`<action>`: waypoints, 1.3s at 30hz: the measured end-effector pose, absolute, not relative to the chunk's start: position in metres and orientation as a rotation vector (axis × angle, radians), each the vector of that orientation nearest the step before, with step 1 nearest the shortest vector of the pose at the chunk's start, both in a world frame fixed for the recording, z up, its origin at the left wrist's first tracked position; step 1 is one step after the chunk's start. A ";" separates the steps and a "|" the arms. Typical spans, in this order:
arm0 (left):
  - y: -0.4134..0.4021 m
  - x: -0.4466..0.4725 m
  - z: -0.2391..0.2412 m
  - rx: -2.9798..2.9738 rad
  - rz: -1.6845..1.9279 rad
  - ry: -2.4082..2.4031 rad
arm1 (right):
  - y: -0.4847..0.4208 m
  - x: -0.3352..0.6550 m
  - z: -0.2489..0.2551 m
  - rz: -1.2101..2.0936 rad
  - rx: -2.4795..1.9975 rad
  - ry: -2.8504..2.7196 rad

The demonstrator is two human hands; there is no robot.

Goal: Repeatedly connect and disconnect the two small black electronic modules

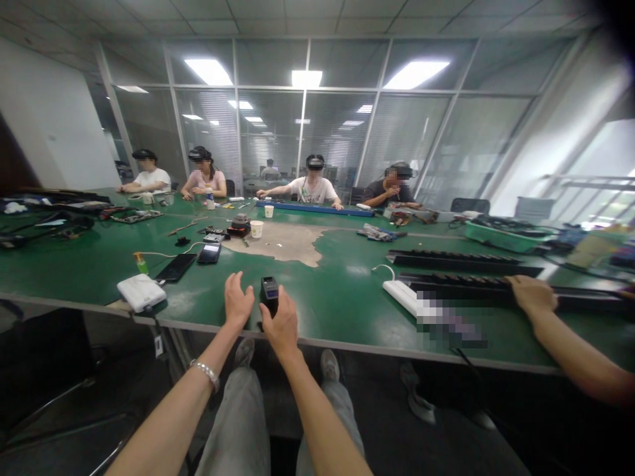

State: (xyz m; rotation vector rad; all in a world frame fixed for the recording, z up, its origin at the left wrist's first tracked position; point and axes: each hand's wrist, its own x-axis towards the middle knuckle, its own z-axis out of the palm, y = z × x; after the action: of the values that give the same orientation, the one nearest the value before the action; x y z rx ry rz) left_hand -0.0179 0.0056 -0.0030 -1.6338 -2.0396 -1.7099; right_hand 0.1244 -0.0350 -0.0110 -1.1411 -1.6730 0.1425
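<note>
A small black box-shaped device with a little screen (269, 285) stands near the table's front edge. My right hand (282, 324) is around its right and near side, the thumb across its lower front; the fingers' far side is partly hidden. To the left of the device, my left hand (239, 301) is held with thumb and fingers apart and nothing in it. A gap separates this hand from the device. Further left lie a phone with a lit screen (209, 252) and a dark phone (176, 267).
A white box with cables (141, 292) sits at the green table's (337, 301) left front. At right are a white power strip (403, 297), long black slotted strips (461, 261) and another person's hand (536, 294). Paper cups (256, 229) stand mid-table; several people sit opposite.
</note>
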 end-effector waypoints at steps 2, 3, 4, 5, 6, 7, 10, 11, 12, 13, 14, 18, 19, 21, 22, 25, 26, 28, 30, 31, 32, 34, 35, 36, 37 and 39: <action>0.005 -0.013 -0.009 -1.581 -1.705 -2.089 | -0.035 0.125 -0.011 0.151 -1.135 -1.659; 0.005 -0.012 -0.011 -1.579 -1.702 -2.104 | -0.035 0.124 -0.011 0.160 -1.135 -1.648; 0.005 -0.010 -0.012 -1.567 -1.717 -2.109 | -0.034 0.124 -0.011 0.170 -1.139 -1.633; 0.005 -0.010 -0.013 -1.573 -1.731 -2.106 | -0.034 0.124 -0.011 0.182 -1.145 -1.619; 0.005 -0.010 -0.013 -1.580 -1.739 -2.100 | -0.034 0.124 -0.011 0.194 -1.153 -1.610; 0.005 -0.010 -0.013 -1.585 -1.743 -2.092 | -0.034 0.123 -0.010 0.208 -1.163 -1.602; 0.001 -0.011 -0.010 -1.578 -1.739 -2.076 | -0.035 0.123 -0.006 0.255 -1.192 -1.592; 0.000 -0.011 -0.009 -1.575 -1.737 -2.069 | -0.036 0.122 -0.004 0.270 -1.193 -1.588; -0.002 -0.011 -0.008 -1.575 -1.735 -2.059 | -0.037 0.122 -0.002 0.283 -1.189 -1.581; -0.004 -0.011 -0.007 -1.578 -1.736 -2.049 | -0.037 0.122 0.001 0.295 -1.183 -1.571; -0.005 -0.011 -0.006 -1.583 -1.736 -2.041 | -0.037 0.121 0.005 0.307 -1.176 -1.561; -0.007 -0.011 -0.005 -1.609 -1.724 -2.046 | -0.033 0.126 0.022 0.362 -1.152 -1.480; -0.007 -0.011 -0.006 -1.629 -1.711 -2.057 | -0.031 0.129 0.025 0.377 -1.146 -1.448; -0.005 -0.011 -0.007 -1.676 -1.679 -2.090 | -0.027 0.138 0.027 0.390 -1.144 -1.382; -0.004 -0.011 -0.008 -1.693 -1.663 -2.107 | -0.025 0.142 0.025 0.384 -1.151 -1.357; -0.002 -0.011 -0.011 -1.673 -1.643 -2.120 | -0.019 0.155 0.016 0.324 -1.194 -1.344; -0.002 -0.011 -0.012 -1.654 -1.646 -2.110 | -0.017 0.158 0.012 0.304 -1.213 -1.354; -0.002 -0.011 -0.012 -1.619 -1.655 -2.088 | -0.015 0.162 0.005 0.281 -1.249 -1.388; -0.002 -0.010 -0.012 -1.621 -1.636 -2.082 | -0.013 0.163 -0.002 0.261 -1.274 -1.435; -0.003 -0.010 -0.011 -1.641 -1.605 -2.081 | -0.013 0.163 -0.004 0.243 -1.281 -1.461; -0.003 -0.009 -0.011 -1.667 -1.561 -2.081 | -0.012 0.163 -0.007 0.218 -1.285 -1.485; -0.004 -0.006 -0.010 -1.704 -1.462 -2.080 | -0.012 0.162 -0.010 0.165 -1.283 -1.520; -0.004 -0.005 -0.010 -1.709 -1.419 -2.079 | -0.011 0.162 -0.011 0.149 -1.280 -1.533; -0.004 -0.004 -0.010 -1.705 -1.388 -2.078 | -0.011 0.163 -0.012 0.147 -1.278 -1.546; -0.004 -0.004 -0.010 -1.696 -1.367 -2.079 | -0.011 0.163 -0.011 0.160 -1.277 -1.556; -0.003 -0.004 -0.011 -1.682 -1.349 -2.082 | -0.012 0.164 -0.007 0.211 -1.283 -1.546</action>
State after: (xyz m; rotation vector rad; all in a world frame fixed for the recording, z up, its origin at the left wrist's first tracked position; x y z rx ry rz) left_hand -0.0038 -0.0027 -0.0111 -1.6816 -2.0820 -1.3494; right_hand 0.1638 -0.0120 -0.0071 -1.2828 -1.5463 0.2111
